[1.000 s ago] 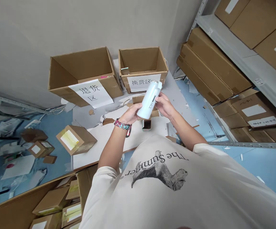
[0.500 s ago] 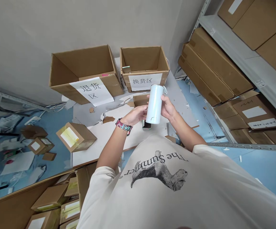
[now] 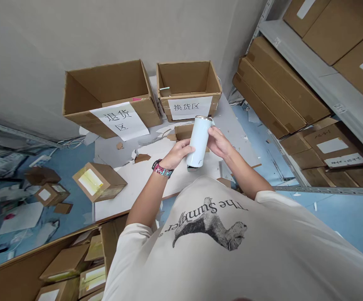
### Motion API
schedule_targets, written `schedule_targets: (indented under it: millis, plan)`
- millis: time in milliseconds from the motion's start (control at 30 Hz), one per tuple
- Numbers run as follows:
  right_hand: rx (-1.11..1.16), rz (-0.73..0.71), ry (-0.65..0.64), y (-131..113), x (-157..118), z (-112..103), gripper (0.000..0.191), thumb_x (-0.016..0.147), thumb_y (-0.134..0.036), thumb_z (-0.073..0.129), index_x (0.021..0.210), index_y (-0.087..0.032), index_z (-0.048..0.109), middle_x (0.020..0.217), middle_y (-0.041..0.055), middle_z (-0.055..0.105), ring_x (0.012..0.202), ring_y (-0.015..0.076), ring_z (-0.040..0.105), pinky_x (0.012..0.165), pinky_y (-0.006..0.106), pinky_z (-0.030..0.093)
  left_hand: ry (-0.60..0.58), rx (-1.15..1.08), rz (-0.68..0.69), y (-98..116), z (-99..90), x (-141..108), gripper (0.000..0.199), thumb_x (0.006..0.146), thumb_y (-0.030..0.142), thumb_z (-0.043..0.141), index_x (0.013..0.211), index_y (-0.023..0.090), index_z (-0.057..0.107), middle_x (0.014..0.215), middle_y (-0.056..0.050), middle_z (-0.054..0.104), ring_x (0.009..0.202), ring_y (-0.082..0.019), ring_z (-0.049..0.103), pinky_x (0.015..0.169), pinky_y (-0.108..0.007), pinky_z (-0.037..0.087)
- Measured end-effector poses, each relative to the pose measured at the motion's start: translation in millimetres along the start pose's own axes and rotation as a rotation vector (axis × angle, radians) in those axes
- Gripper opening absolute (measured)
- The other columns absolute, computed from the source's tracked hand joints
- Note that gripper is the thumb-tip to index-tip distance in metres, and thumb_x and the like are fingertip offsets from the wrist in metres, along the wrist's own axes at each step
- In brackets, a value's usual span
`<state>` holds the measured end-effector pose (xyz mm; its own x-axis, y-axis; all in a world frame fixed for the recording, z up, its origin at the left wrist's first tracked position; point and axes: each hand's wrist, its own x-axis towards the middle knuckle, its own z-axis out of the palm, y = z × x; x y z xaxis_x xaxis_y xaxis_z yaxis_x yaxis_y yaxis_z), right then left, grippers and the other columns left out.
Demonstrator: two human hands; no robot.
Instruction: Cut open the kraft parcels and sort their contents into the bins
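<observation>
A pale blue tumbler (image 3: 199,140) with a metal rim and a small strap loop near its top is held up over the table, its top leaning right. On its left side my left hand (image 3: 178,154) closes on the lower half, thumb against the wall. My right hand (image 3: 218,141) grips the upper right side; some of its fingers are hidden behind the tumbler. Under the tumbler's base a small dark-lined box (image 3: 192,169) is mostly covered. Behind the tumbler stands an open cardboard box (image 3: 183,132).
Two large open cartons with paper signs, one left (image 3: 112,121) and one right (image 3: 190,109), stand at the table's back. A taped carton (image 3: 100,182) sits at the table's left edge. Shelving (image 3: 309,54) with boxes rises on the right. Torn cardboard (image 3: 142,158) lies on the table.
The tumbler has tilted, its base shifting left and slightly down and its metal rim now showing. Both hands have moved with it and still hold it.
</observation>
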<state>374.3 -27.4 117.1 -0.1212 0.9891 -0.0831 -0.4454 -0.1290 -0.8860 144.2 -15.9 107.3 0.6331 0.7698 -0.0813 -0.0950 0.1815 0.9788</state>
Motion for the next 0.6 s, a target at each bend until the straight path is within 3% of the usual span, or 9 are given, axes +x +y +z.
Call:
schedule_targets:
  millis: [133, 367, 500, 600]
  plan:
    - [0.028, 0.001, 0.016, 0, -3, 6, 0.072, 0.071, -0.083, 0.106, 0.111, -0.032, 0.076, 0.104, 0.0024, 0.083, 0.117, 0.0326, 0.077, 0.101, 0.047, 0.067, 0.028, 0.056, 0.068, -2, 2.3, 1, 0.072, 0.084, 0.065, 0.099, 0.131, 0.016, 0.078, 0.12, -0.012, 0.086, 0.108, -0.029, 0.08, 0.092, -0.038, 0.064]
    - [-0.027, 0.034, 0.095, 8, -1, 5, 0.075, 0.068, -0.086, 0.104, 0.107, -0.029, 0.075, 0.101, 0.0021, 0.082, 0.11, 0.0299, 0.076, 0.096, 0.042, 0.067, 0.084, 0.212, 0.094, -13, -5.6, 2, 0.069, 0.09, 0.065, 0.092, 0.136, 0.015, 0.077, 0.128, -0.013, 0.086, 0.115, -0.032, 0.08, 0.098, -0.043, 0.066]
    - [-0.11, -0.003, 0.096, 11, -1, 2, 0.082, 0.065, -0.084, 0.106, 0.118, -0.028, 0.076, 0.11, 0.0038, 0.082, 0.113, 0.0297, 0.076, 0.096, 0.041, 0.067, 0.093, 0.328, 0.128, -19, -8.8, -2, 0.07, 0.089, 0.059, 0.093, 0.142, 0.017, 0.076, 0.137, -0.013, 0.084, 0.117, -0.031, 0.08, 0.102, -0.043, 0.066]
    - [-0.212, -0.071, 0.061, 9, -1, -1, 0.091, 0.069, -0.081, 0.105, 0.139, -0.031, 0.075, 0.126, 0.0063, 0.083, 0.121, 0.032, 0.076, 0.095, 0.042, 0.068, 0.147, 0.371, 0.156, -25, -11.2, -5, 0.069, 0.088, 0.057, 0.094, 0.143, 0.018, 0.076, 0.138, -0.012, 0.084, 0.117, -0.03, 0.08, 0.1, -0.041, 0.066]
